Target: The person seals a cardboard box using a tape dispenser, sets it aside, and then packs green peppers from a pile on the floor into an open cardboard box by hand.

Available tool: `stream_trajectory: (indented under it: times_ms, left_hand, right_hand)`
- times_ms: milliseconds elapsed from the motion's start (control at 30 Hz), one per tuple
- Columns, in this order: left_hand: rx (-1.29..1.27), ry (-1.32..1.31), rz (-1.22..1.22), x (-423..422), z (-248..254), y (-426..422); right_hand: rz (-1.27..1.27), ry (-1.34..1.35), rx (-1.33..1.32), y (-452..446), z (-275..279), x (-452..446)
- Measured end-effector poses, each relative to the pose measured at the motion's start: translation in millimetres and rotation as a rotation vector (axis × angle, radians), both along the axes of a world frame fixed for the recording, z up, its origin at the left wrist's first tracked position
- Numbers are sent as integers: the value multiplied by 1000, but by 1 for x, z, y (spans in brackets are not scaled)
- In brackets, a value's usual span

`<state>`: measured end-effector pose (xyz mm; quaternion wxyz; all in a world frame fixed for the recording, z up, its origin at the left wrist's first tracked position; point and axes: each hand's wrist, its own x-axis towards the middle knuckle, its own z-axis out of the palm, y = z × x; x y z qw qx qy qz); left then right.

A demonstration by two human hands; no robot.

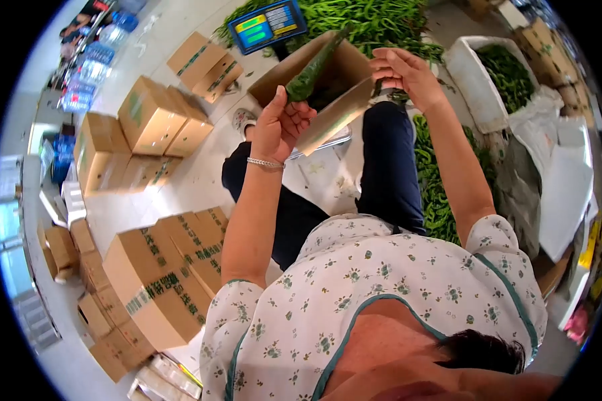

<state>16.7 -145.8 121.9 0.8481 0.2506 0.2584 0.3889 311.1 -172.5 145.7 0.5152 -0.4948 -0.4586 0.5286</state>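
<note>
My left hand (286, 123) is closed around the thick end of a long dark green pepper (311, 72), palm turned up. The pepper tilts up and to the right, over an open cardboard box (267, 85). Inside, the box is dark and its contents are hard to make out. My right hand (406, 75) is above the box's right side, near a raised flap (341, 117). Its fingers are loosely bent and apart, with nothing visible in them. Many green peppers (374, 23) lie heaped just behind the box.
A scale display (267, 25) stands behind the box. More peppers (438, 180) lie beside my right leg (389, 160). A white foam box (478, 110) of peppers is at the right. Closed cartons (167, 267) are stacked at the left, with water bottles (90, 70) beyond.
</note>
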Motion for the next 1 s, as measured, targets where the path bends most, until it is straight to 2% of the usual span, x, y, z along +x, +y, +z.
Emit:
stream_trajectory:
  times_ms: [133, 200, 267, 300, 367, 500, 633, 767, 833, 900, 933, 1000]
  left_hand:
    - [127, 131, -170, 49, 15, -15]
    - [444, 196, -162, 71, 12, -22]
    - [647, 243, -67, 86, 30, -37]
    - [676, 180, -82, 115, 28, -30]
    - [776, 156, -38, 122, 36, -38]
    - [935, 154, 37, 115, 37, -44]
    - [1054, 295, 71, 108, 35, -43]
    - [1005, 373, 119, 93, 45, -50]
    - [1155, 460, 196, 82, 46, -45]
    - [1331, 584, 314, 67, 57, -42]
    - [1305, 591, 368, 57, 60, -38]
    - [1264, 611, 482, 34, 62, -22]
  right_hand:
    - [-12, 221, 144, -62, 24, 12]
    - [-83, 257, 242, -86, 35, 16]
    - [-249, 139, 242, -105, 37, 20]
    - [-291, 158, 216, -102, 30, 46]
    - [-310, 108, 291, -118, 33, 49]
    - [-294, 108, 435, -129, 29, 41]
    - [-256, 116, 517, -118, 24, 33]
    - [-196, 132, 567, -110, 32, 23]
    - [-151, 120, 609, -105, 32, 16]
    - [-179, 205, 513, -109, 47, 0]
    - [-186, 247, 466, -109, 54, -9]
    - [-264, 94, 423, -103, 45, -9]
